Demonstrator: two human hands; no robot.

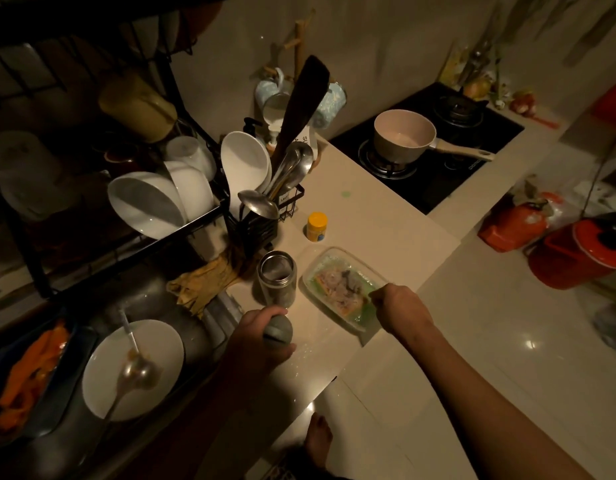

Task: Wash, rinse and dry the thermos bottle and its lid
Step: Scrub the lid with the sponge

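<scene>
The open steel thermos bottle [277, 278] stands upright on the pale counter, just right of the sink. Below it, my left hand [256, 341] grips the round grey-green lid [278, 331] above the counter's front part. My right hand [400, 308] reaches to the clear plastic container [337, 284] to the right of the bottle and pinches something green at that container's near right edge. What exactly the fingers hold is hard to make out.
A sink [154, 299] at left holds a white plate with a ladle [133, 370]. Yellow gloves [204, 284] drape over its edge. A dish rack [161, 202] and utensil caddy [261, 216] stand behind. A yellow jar [316, 226] and a stove with a saucepan [405, 136] lie beyond.
</scene>
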